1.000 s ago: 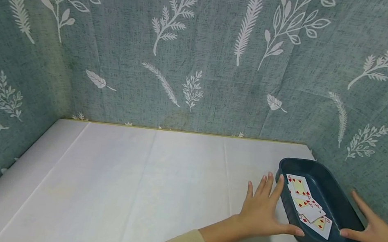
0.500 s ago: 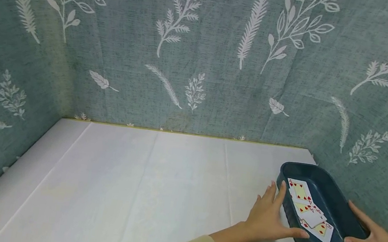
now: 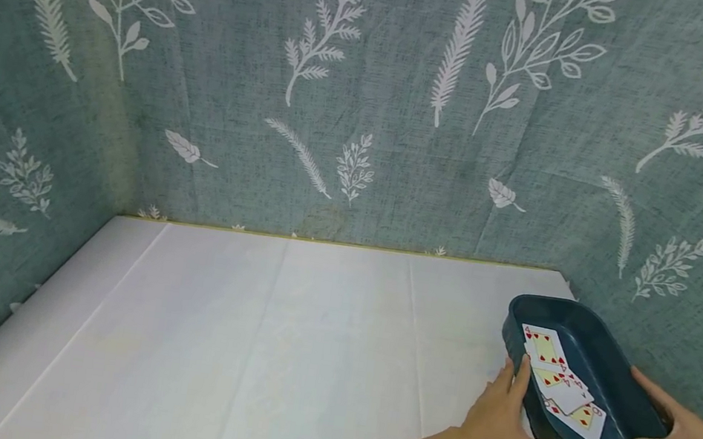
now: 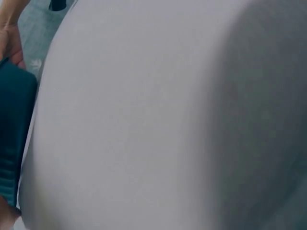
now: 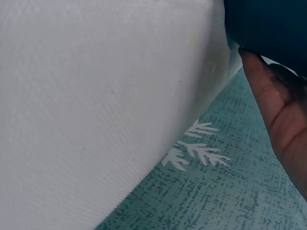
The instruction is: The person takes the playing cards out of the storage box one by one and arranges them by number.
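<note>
A dark blue plastic tub [image 3: 626,397] stands at the right side of the table. Several playing cards lie in it, with a four of hearts [image 3: 542,344] at the far end and a card with red diamonds [image 3: 592,424] nearest me. My left hand [image 3: 501,424] touches the tub's near left corner, its fingers fairly straight along the outer wall and its thumb across the near end. On the other side my right hand [image 3: 682,431] grips the near right corner, thumb over the rim. The right wrist view shows fingers [image 5: 266,93] against the tub's underside.
A white cloth [image 3: 227,337] covers the table. Grey-green fabric [image 3: 384,179] with white leaf prints hangs behind it and along both sides, close to the tub on the right.
My left hand has slid down the tub's left side towards its near corner. My right hand has closed in on the near right corner. The cards lie as before.
</note>
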Tool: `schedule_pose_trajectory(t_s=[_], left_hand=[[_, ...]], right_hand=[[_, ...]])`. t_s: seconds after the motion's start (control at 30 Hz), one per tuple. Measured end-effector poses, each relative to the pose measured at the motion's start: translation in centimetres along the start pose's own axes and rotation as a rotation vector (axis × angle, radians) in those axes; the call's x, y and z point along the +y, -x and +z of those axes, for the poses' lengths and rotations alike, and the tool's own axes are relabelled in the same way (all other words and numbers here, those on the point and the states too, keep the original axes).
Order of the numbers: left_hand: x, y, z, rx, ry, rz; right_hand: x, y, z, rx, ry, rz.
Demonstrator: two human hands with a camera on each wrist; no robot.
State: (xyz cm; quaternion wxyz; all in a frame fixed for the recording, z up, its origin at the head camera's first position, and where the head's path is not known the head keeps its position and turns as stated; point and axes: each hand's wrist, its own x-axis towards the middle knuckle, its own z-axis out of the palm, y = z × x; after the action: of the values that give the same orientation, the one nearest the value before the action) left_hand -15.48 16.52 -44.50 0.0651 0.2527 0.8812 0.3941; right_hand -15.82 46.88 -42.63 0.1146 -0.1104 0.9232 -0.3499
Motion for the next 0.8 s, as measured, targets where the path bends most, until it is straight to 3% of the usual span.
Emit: schedule_pose_trajectory(t_s=[0.3,0.47,0.63,0.8], left_hand=[[0.5,-0.3,0.2,-0.029,0.197,-0.052],[0.5,-0.7,0.3,-0.026,0.299,-0.088],[0.3,-1.1,0.3,0.002,0.419,-0.074],[0.1,-1.2,0.3,0.016,0.453,-0.073]], right_hand=[[1.6,0.2,0.0,-0.109,-0.252,-0.067],[1.5,0.3,0.2,-0.106,-0.256,-0.069],[1.4,0.3,0.4,-0.089,-0.223,-0.033],[1.5,0.4,0.5,-0.091,-0.226,0.004]])
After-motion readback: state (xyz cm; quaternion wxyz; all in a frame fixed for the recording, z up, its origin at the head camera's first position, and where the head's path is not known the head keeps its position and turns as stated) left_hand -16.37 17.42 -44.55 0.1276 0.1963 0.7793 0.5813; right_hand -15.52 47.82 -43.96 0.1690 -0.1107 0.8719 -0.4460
